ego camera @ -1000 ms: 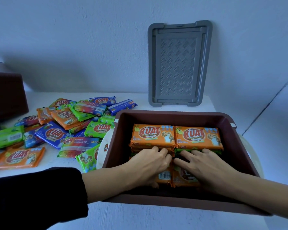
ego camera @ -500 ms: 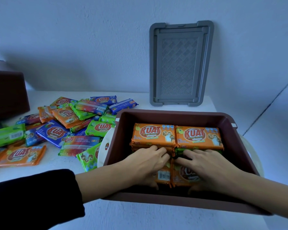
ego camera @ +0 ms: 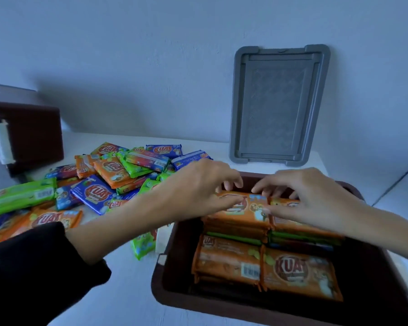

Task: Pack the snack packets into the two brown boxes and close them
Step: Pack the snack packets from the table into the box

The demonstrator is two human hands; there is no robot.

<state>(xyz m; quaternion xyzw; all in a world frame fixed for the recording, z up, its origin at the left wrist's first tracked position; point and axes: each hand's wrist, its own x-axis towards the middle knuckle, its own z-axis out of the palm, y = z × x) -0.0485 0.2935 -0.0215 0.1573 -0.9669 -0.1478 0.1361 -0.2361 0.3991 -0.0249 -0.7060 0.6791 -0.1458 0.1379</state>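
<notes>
Head view: your left hand [ego camera: 198, 184] and right hand [ego camera: 316, 198] reach into the brown box [ego camera: 172, 278] at lower right. Your fingers curl over the back edge of the far orange packets [ego camera: 252, 208] with thumbs on top, a grip that looks meant to square that stack against the rear wall. Those packets lie flat, long axis running left to right, as do the near orange packets [ego camera: 292, 271] below them. Loose packets [ego camera: 99, 191] wait in a heap at centre left. The grey lid [ego camera: 278, 104] leans on the wall above.
</notes>
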